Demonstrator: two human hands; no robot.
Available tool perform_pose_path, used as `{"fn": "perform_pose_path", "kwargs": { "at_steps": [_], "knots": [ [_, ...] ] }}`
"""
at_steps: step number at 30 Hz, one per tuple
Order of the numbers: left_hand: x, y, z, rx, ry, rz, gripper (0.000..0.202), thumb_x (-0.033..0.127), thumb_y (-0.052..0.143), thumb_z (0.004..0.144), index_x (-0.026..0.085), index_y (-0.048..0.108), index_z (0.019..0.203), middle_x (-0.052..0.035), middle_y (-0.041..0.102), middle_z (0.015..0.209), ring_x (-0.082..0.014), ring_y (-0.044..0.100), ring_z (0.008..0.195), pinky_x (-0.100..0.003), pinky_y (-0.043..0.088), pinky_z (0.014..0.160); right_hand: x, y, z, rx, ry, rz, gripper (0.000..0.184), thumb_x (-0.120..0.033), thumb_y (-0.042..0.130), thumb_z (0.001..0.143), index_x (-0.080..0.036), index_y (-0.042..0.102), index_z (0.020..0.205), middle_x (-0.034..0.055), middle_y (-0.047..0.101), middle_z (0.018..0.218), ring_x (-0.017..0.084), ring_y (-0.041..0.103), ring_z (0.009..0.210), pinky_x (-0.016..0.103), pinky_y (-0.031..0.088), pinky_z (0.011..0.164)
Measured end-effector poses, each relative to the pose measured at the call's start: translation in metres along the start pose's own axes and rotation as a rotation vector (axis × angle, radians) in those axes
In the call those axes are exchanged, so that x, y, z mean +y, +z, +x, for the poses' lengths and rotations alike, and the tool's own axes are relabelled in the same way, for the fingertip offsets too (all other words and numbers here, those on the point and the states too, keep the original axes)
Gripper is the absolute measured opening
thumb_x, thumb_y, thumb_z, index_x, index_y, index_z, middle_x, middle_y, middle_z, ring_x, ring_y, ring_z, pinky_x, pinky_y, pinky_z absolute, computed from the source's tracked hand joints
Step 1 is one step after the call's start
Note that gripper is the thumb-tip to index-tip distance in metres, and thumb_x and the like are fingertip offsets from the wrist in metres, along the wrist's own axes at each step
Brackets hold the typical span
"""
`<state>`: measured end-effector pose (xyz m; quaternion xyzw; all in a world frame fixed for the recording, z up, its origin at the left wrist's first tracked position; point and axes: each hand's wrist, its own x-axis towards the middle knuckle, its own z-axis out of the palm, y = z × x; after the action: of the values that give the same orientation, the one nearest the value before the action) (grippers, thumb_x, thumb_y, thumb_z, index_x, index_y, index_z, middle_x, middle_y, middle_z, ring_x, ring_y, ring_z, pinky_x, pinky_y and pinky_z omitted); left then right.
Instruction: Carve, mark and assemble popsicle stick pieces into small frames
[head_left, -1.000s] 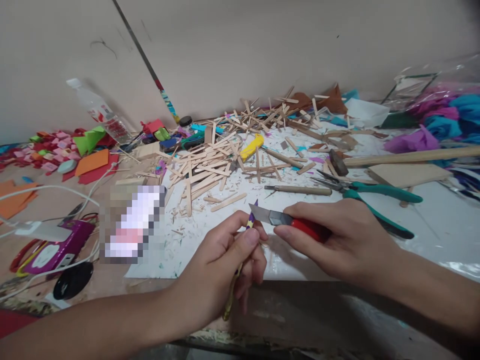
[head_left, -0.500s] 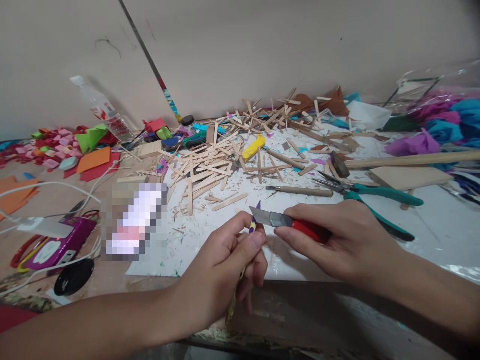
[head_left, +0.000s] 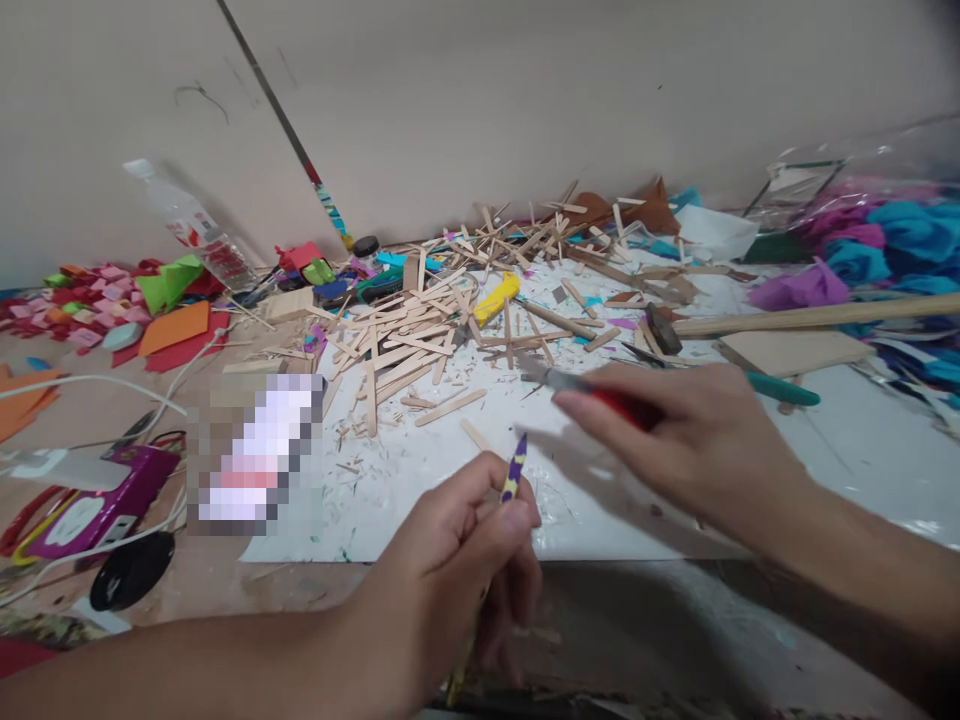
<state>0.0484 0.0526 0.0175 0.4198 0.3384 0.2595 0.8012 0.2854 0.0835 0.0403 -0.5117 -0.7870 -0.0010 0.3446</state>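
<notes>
My left hand [head_left: 459, 540] is closed in a pinch around a thin pointed stick [head_left: 515, 468] patterned in purple and yellow. Its purple tip points up above the fingers, and the lower end shows below the hand. In my right hand [head_left: 686, 425] is a utility knife [head_left: 624, 400] with a red handle. The knife blade is blurred and stands apart from the stick, above and to its right. Beyond both hands, many loose wooden craft sticks [head_left: 409, 345] are heaped on a white sheet [head_left: 592, 500].
A pixelated bright rectangle [head_left: 262, 450] lies at left, near a purple power socket [head_left: 112, 505] with white cables and a black lid [head_left: 133, 570]. Behind are a plastic bottle [head_left: 191, 225] and a yellow piece [head_left: 496, 297]. A hammer [head_left: 664, 330] and green-handled pliers [head_left: 784, 389] lie at right.
The knife blade has moved up and away from the stick, which it was against or very near before. More of the stick's purple tip shows. The view has shifted slightly.
</notes>
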Motion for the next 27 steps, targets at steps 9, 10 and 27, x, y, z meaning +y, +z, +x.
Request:
{"fn": "perform_pose_path", "kwargs": {
  "at_steps": [9, 10, 27],
  "knots": [
    [0.003, 0.000, 0.002, 0.004, 0.082, -0.081, 0.029, 0.049, 0.053, 0.108, 0.021, 0.058, 0.114, 0.0037, 0.062, 0.069, -0.0046, 0.046, 0.044, -0.018, 0.056, 0.048, -0.003, -0.006, -0.003, 0.005, -0.086, 0.060, 0.035, -0.036, 0.066, 0.100, -0.020, 0.062, 0.070, -0.0049, 0.044, 0.053, 0.009, 0.036, 0.046, 0.026, 0.032, 0.049],
    [0.003, 0.001, 0.003, 0.003, 0.103, -0.081, 0.029, 0.048, 0.052, 0.108, 0.020, 0.059, 0.113, 0.0034, 0.062, 0.069, -0.0049, 0.047, 0.045, -0.018, 0.056, 0.048, -0.006, -0.004, -0.005, -0.029, -0.123, 0.092, 0.036, -0.035, 0.066, 0.100, -0.019, 0.061, 0.069, -0.0044, 0.045, 0.054, 0.009, 0.037, 0.047, 0.025, 0.032, 0.049],
    [0.008, 0.001, -0.002, 0.020, 0.070, 0.051, 0.036, 0.056, 0.053, 0.107, 0.021, 0.053, 0.100, 0.0055, 0.059, 0.072, -0.0033, 0.049, 0.049, -0.013, 0.051, 0.050, -0.014, 0.004, -0.014, -0.156, -0.180, 0.149, 0.033, -0.040, 0.062, 0.103, -0.017, 0.069, 0.080, -0.0039, 0.050, 0.056, 0.010, 0.037, 0.049, 0.025, 0.030, 0.050]
  ]
}}
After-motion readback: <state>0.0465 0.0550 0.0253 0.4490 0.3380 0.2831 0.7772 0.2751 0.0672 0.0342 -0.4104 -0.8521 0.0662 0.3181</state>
